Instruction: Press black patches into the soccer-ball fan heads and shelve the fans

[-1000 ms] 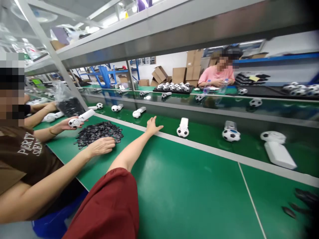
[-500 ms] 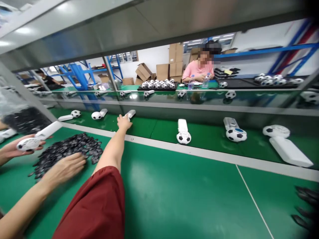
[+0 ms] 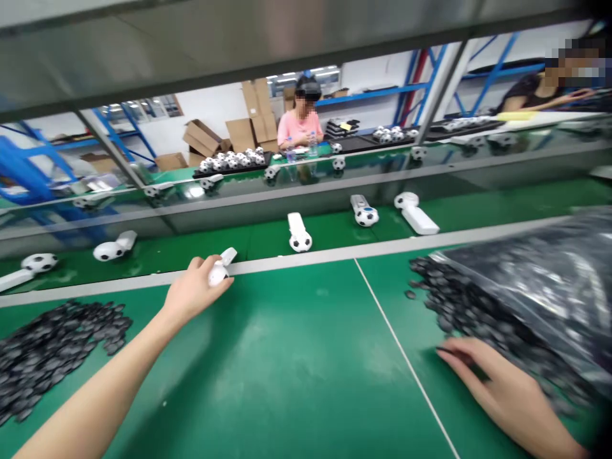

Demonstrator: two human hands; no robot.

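My left hand (image 3: 191, 290) is closed around a white soccer-ball-patterned device (image 3: 218, 274) with a short white handle. It lifts the device above the near edge of the green table, by the grey rail. At the right, my right hand (image 3: 509, 392) has thumb and forefinger pinched on a small flat black piece (image 3: 444, 349); only its thin edge shows. Beside that hand lies a pile of like black pieces (image 3: 459, 303), partly covered by a clear plastic bag (image 3: 545, 268).
Along the green belt (image 3: 253, 239) behind the rail (image 3: 329, 253) lie several more ball-headed devices (image 3: 300, 234). Another pile of black pieces (image 3: 62, 347) lies at the left. Across the line sit a person in pink (image 3: 301, 124) and, farther right, one in dark clothing (image 3: 530, 92).
The view has swung right. My left hand has lifted the device off the belt toward the table. My right hand and the bag have come into view; the neighbour's hands have left it.
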